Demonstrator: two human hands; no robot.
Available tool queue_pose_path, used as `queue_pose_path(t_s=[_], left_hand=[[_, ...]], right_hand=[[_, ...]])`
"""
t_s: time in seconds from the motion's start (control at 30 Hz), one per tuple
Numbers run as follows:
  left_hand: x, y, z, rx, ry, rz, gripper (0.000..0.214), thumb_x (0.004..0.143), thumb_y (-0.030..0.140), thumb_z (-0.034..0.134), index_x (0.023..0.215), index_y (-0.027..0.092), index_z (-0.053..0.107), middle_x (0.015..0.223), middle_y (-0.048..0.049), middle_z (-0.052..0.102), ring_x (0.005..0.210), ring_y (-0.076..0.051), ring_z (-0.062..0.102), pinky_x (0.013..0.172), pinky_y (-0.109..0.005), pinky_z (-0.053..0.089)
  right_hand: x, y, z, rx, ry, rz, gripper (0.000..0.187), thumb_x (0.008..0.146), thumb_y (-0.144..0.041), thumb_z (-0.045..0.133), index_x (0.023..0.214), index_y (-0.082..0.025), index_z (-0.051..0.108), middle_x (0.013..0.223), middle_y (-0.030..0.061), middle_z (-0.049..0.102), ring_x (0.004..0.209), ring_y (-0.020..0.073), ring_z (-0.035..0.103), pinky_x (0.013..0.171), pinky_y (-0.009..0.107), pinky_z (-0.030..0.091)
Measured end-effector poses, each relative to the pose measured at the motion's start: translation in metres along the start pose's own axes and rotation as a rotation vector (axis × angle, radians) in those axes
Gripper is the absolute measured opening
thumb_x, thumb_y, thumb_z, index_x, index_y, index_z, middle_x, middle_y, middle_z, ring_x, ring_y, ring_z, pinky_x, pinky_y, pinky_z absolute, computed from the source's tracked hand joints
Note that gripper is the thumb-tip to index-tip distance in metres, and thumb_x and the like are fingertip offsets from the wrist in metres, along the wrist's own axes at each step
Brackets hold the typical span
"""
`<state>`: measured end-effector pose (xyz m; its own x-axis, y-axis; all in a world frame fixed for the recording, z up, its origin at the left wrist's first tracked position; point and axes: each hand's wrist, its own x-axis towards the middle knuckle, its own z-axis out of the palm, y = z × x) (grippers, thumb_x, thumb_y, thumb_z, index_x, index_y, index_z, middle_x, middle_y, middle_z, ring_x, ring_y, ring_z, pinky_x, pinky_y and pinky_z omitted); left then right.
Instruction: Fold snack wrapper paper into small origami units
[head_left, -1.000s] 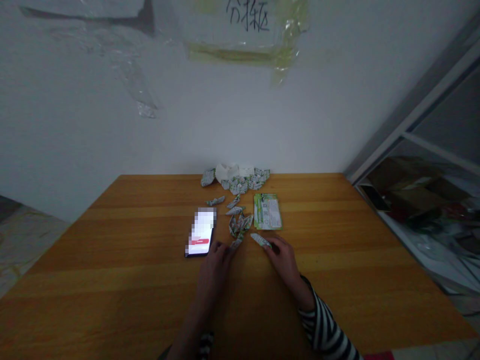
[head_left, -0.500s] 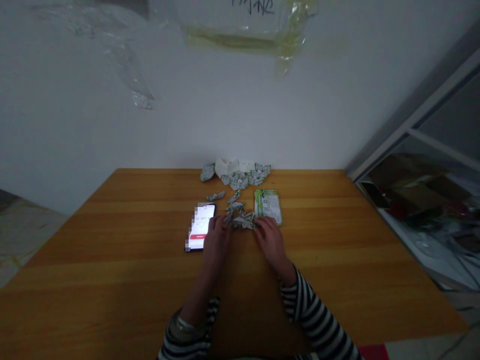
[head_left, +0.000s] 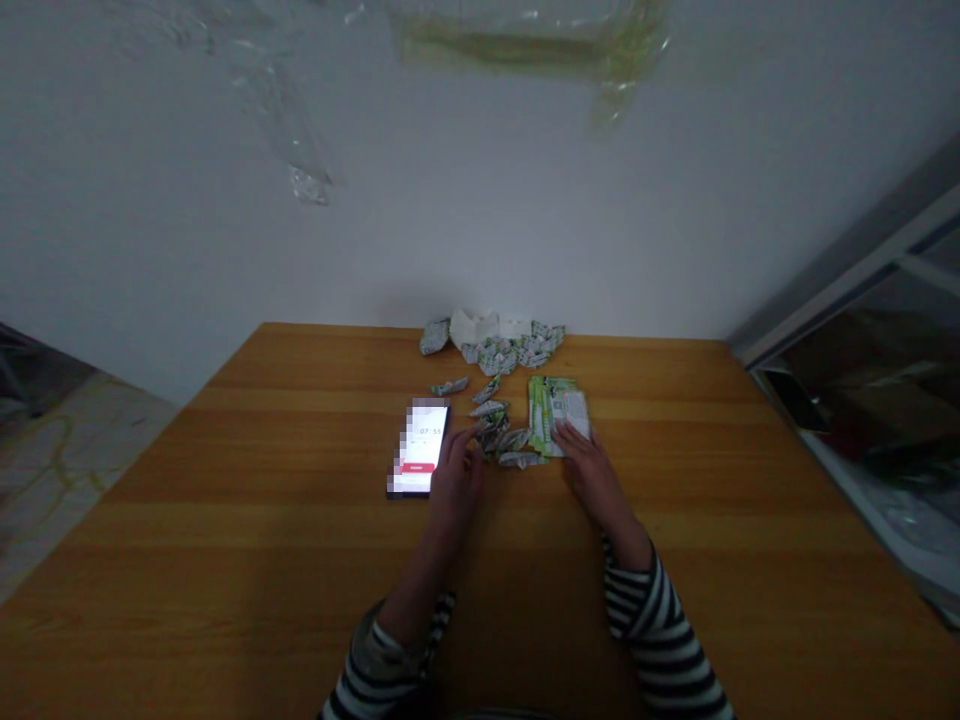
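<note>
My right hand lies with its fingers stretched over the lower part of the flat green-and-white printed sheets. These sheets overlap, one sticking out to the left. My left hand is beside the right edge of a lit phone, its fingers bent and apart at the near side of several small folded or twisted printed paper pieces. Nothing shows between the left fingers. One folded paper piece rests on the table between the two hands.
Against the wall is a heap of crumpled printed paper with a white crumpled piece. Everything stands on a wooden table. Clear plastic and yellowish tape hang on the wall. A cluttered shelf is at the right.
My right hand has left the folded paper pieces and moved right onto the printed sheets, which now look spread. The left hand has drawn slightly back from the pieces. The view has shifted.
</note>
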<state>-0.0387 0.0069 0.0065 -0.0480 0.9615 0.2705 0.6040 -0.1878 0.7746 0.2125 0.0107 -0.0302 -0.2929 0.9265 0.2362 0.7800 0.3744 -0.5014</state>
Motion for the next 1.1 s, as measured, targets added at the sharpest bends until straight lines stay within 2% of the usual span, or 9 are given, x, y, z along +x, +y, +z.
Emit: queue_pose_path(t_s=[0.23, 0.37, 0.43, 0.47, 0.6, 0.7, 0.8, 0.97, 1.1], left_hand=[[0.002, -0.003, -0.002, -0.019, -0.003, -0.025, 0.027, 0.093, 0.022, 0.044, 0.118, 0.02, 0.054, 0.116, -0.0076, 0.058, 0.079, -0.013, 0.061, 0.069, -0.025, 0.052], [0.001, -0.002, -0.004, -0.075, 0.019, -0.08, 0.027, 0.092, 0.03, 0.047, 0.115, 0.02, 0.057, 0.107, -0.0069, 0.064, 0.082, -0.015, 0.063, 0.073, -0.028, 0.052], [0.002, -0.001, -0.004, -0.234, 0.013, -0.177, 0.033, 0.092, 0.038, 0.048, 0.119, 0.02, 0.056, 0.1, -0.0062, 0.068, 0.078, -0.016, 0.065, 0.072, -0.029, 0.053], [0.004, 0.0, -0.004, -0.373, -0.017, -0.246, 0.039, 0.092, 0.043, 0.047, 0.123, 0.02, 0.054, 0.098, -0.0066, 0.069, 0.077, -0.017, 0.066, 0.071, -0.03, 0.054], [0.011, -0.001, -0.002, -1.068, -0.222, -0.581, 0.067, 0.086, 0.063, 0.043, 0.136, 0.018, 0.044, 0.107, -0.0126, 0.07, 0.087, -0.027, 0.07, 0.071, -0.039, 0.056], [0.01, -0.002, -0.006, -1.203, -0.244, -0.646, 0.071, 0.079, 0.043, 0.068, 0.141, 0.02, 0.04, 0.105, -0.0109, 0.071, 0.091, -0.027, 0.069, 0.077, -0.038, 0.055], [0.007, -0.002, -0.013, -1.217, -0.27, -0.643, 0.085, 0.073, 0.023, 0.076, 0.145, 0.025, 0.031, 0.1, -0.0082, 0.072, 0.085, -0.024, 0.071, 0.074, -0.035, 0.056], [0.008, -0.004, -0.022, -1.21, -0.304, -0.648, 0.082, 0.076, 0.021, 0.074, 0.145, 0.025, 0.031, 0.101, -0.0091, 0.072, 0.081, -0.023, 0.071, 0.072, -0.033, 0.056], [0.008, -0.003, -0.025, -1.19, -0.387, -0.637, 0.08, 0.077, 0.021, 0.074, 0.145, 0.025, 0.031, 0.103, -0.0097, 0.072, 0.084, -0.024, 0.07, 0.073, -0.034, 0.055]], right_hand=[[0.004, -0.007, -0.005, 0.029, 0.114, 0.052, 0.042, 0.09, -0.009, 0.04, 0.122, -0.025, 0.063, 0.13, 0.0073, 0.062, 0.126, 0.0224, 0.053, 0.115, 0.054, 0.021], [0.003, -0.018, -0.01, 0.062, 0.417, 0.264, 0.034, 0.094, -0.02, 0.04, 0.117, -0.017, 0.064, 0.122, 0.0143, 0.066, 0.12, 0.0286, 0.057, 0.103, 0.052, 0.042], [0.004, -0.031, -0.015, 0.106, 0.55, 0.296, 0.033, 0.096, -0.023, 0.039, 0.116, -0.017, 0.064, 0.113, 0.0145, 0.07, 0.115, 0.0283, 0.061, 0.098, 0.051, 0.047], [0.005, -0.039, -0.017, 0.137, 0.51, 0.211, 0.032, 0.096, -0.023, 0.04, 0.116, -0.02, 0.064, 0.111, 0.0117, 0.071, 0.112, 0.0259, 0.063, 0.101, 0.049, 0.045], [0.007, -0.078, -0.021, 0.224, 0.102, -0.309, 0.026, 0.094, -0.02, 0.05, 0.116, -0.026, 0.064, 0.109, 0.0045, 0.073, 0.101, 0.0171, 0.069, 0.107, 0.04, 0.043], [0.007, -0.098, -0.016, 0.26, 0.064, -0.451, 0.021, 0.092, -0.02, 0.055, 0.111, -0.024, 0.066, 0.103, 0.0044, 0.075, 0.099, 0.0157, 0.069, 0.107, 0.037, 0.042], [0.007, -0.1, -0.011, 0.298, 0.097, -0.461, 0.023, 0.093, -0.022, 0.054, 0.113, -0.025, 0.065, 0.105, 0.0044, 0.074, 0.107, 0.0176, 0.066, 0.109, 0.042, 0.038], [0.01, -0.084, -0.011, 0.367, 0.191, -0.281, 0.031, 0.087, -0.025, 0.058, 0.117, -0.029, 0.065, 0.14, 0.0072, 0.052, 0.136, 0.0277, 0.039, 0.109, 0.053, 0.033], [0.008, -0.075, -0.006, 0.589, 0.123, -0.103, 0.014, 0.082, -0.023, 0.066, 0.092, -0.028, 0.075, 0.142, 0.0065, 0.045, 0.125, 0.0266, 0.049, 0.1, 0.043, 0.044]])
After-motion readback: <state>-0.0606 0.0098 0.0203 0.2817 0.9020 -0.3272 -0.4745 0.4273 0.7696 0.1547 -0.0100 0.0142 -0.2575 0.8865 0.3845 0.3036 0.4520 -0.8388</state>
